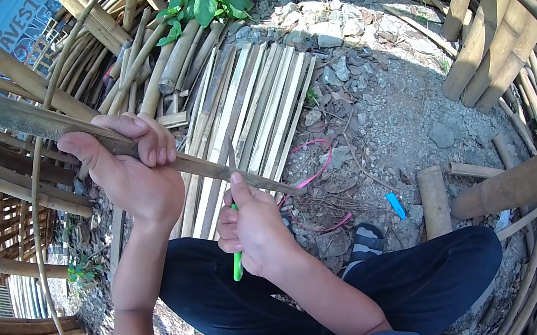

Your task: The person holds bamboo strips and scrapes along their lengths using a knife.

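A long bamboo strip [201,167] runs across the head view from the left edge to just past my right hand. My left hand [134,166] is closed around it, palm up, with the thumb and fingers over the strip. My right hand [250,225] grips a knife by its bright green handle [238,267]. The knife's narrow blade [233,154] points up and away, crossing the strip near its right end. It looks to be touching the strip's edge. Beyond both hands lies a row of split bamboo strips [250,108] on the ground.
A blue object [395,206], perhaps a sheath, and a pink ribbon [319,169] lie on the stony ground. Bamboo poles [494,49] stand at the right, near a short cut piece [435,201]. Bamboo framing [35,75] rises at the left, beside a leafy plant [205,1].
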Available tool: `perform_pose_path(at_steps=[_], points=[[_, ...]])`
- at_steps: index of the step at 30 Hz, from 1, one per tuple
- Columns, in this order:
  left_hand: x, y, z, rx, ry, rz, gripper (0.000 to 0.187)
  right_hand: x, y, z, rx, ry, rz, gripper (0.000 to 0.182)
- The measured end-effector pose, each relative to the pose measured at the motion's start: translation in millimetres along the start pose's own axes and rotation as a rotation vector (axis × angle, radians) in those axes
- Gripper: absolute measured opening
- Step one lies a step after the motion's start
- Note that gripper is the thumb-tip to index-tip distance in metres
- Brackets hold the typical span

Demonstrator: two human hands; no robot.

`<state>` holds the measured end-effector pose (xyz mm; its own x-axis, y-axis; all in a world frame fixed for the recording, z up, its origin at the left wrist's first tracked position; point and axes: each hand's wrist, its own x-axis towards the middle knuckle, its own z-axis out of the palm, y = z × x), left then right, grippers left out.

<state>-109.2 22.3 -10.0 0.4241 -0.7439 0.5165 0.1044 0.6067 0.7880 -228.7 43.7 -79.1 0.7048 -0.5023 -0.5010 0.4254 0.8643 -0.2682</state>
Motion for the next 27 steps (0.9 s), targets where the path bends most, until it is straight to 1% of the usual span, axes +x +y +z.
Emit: perform_pose_path(at_steps=[2, 3, 4, 6, 7, 8, 10, 11, 13, 14, 16, 17, 19, 20, 21, 22, 24, 26, 27], points=[[2, -4, -4, 0.079, 0.007, 0.066, 0.067, 11, 2, -21, -0.006, 0.137, -0.203, 0.037], [5, -4, -4, 0.074, 0.008, 0.072, 0.067, 18, 6, -36, -0.08, 0.127, -0.266, 0.032], [5, -5, -5, 0.052, -0.017, 0.089, 0.064, 25, 13, -46, -0.08, 0.13, -0.264, 0.032], [5, -6, -8, 0.036, -0.045, 0.088, 0.062, 30, 25, -53, -0.484, 0.252, -0.68, 0.023], [5, -6, -10, 0.012, -0.068, 0.084, 0.061, 20, 21, -56, -0.641, 0.283, -0.684, 0.021], [6, -6, -10, -0.013, -0.091, 0.084, 0.061, 15, 19, -58, -0.643, 0.284, -0.684, 0.021], [6, -6, -9, -0.019, -0.082, 0.088, 0.061, 11, 15, -61, -1.086, 0.431, -1.014, 0.025], [5, -7, -9, -0.022, -0.073, 0.087, 0.061, 9, 13, -61, -1.088, 0.431, -1.011, 0.025], [3, -6, -7, -0.017, -0.051, 0.081, 0.061, 7, 9, -59, -1.103, 0.462, -0.94, 0.019], [2, -5, -6, -0.014, -0.037, 0.078, 0.061, 9, 9, -59, -1.098, 0.466, -0.943, 0.019], [-2, -5, -4, -0.014, -0.045, 0.093, 0.06, 12, 12, -57, -1.136, 0.421, -1.3, 0.032], [-5, -5, -3, -0.015, -0.048, 0.109, 0.059, 7, 14, -55, -1.127, 0.427, -1.304, 0.032], [-10, -4, -1, 0.013, -0.039, 0.131, 0.059, -16, 16, -41, -1.09, 0.295, -0.965, 0.037], [-12, -4, 0, 0.042, -0.02, 0.155, 0.059, -22, 15, -36, -1.084, 0.301, -0.967, 0.037], [-13, -2, 1, 0.017, -0.066, 0.16, 0.059, -27, 15, -32, -1.042, 0.322, -0.851, 0.039], [-15, -1, 1, 0.018, -0.071, 0.156, 0.059, -29, 15, -30, -0.998, 0.34, -0.735, 0.04], [-20, 1, -1, 0.026, -0.124, 0.175, 0.059, -23, 17, -36, -1.012, 0.315, -0.709, 0.039], [-27, 7, 1, 0.026, -0.122, 0.153, 0.059, -26, 21, -35, -1.102, 0.23, -0.706, 0.038], [-31, 9, 1, 0.025, -0.178, 0.152, 0.059, -31, 23, -33, -1.091, 0.233, -0.701, 0.038]])
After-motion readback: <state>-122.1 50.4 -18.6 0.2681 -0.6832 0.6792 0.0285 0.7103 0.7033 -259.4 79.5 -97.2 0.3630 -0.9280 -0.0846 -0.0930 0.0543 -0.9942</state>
